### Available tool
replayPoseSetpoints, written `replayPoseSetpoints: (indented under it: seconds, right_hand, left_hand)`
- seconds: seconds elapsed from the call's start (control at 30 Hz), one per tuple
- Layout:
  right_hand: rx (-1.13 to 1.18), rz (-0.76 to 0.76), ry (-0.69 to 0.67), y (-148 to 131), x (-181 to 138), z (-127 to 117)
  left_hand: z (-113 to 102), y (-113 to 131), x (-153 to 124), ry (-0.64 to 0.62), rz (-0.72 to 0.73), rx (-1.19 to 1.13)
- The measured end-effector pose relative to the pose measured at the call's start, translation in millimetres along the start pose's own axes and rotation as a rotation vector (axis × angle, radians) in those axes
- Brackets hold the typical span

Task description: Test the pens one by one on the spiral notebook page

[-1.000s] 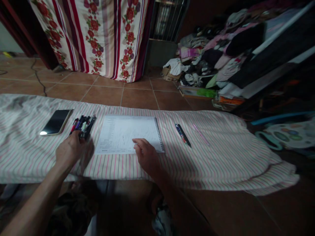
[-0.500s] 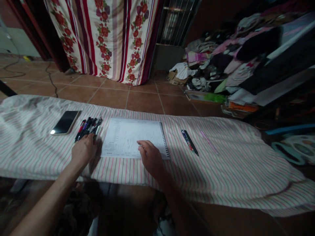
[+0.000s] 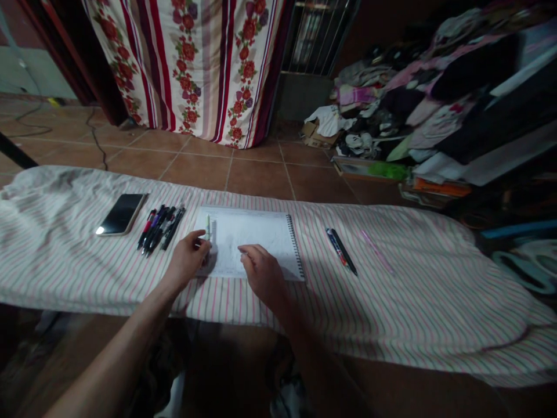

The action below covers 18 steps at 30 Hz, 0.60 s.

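A pale green pen stands roughly upright in the fingers of my left hand, which is closed on it over the left part of the notebook. The spiral notebook lies open at a page with faint marks, its coil on the right. My right hand is over the page's lower right part, its fingers loosely bent and a little apart, with nothing visible in them. Left of the notebook lies a bunch of several pens, dark ones and a red one among them.
A phone lies at the left on the striped cloth. To the right of the notebook are two pens side by side and a thin pink pen. Beyond stand a floral curtain and a heap of clothes.
My left hand has moved right from the bunch of pens to above the notebook, and a pale green pen now shows in it. My right hand has stayed over the page.
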State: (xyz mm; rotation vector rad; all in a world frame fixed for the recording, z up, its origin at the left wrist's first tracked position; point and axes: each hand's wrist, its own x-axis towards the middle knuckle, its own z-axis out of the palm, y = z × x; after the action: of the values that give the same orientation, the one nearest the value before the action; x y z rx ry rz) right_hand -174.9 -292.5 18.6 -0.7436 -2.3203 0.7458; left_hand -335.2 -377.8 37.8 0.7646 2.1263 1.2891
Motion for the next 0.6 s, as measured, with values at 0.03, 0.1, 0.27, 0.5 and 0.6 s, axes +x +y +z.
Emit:
replayPoseSetpoints:
  seconds: [0.03,0.1,0.27,0.5,0.6]
  right_hand:
    - [0.008,0.008,-0.002,-1.0,0.7,0.0]
    - [0.023,0.025,0.002,-2.1,1.8,0.7]
    - [0.159,0.116,-0.005,-1.5,2.6,5.9]
    - [0.544,0.356,-0.042,-3.3,3.4,7.6]
    - [0.656,0.406,-0.004,-0.1,5.2,6.9]
  left_hand:
    - [4.7,3.0,-2.2,-0.012,-0.049,-0.164]
    - [11.5,9.2,-6.7,-0.034,-0.137,-0.425]
    - [15.8,22.4,-12.5,-0.093,-0.229,-0.691]
    - [23.3,23.7,-11.9,-0.097,-0.196,-0.847]
    - [30.2,24.9,-14.3,-0.096,-0.177,-0.863]
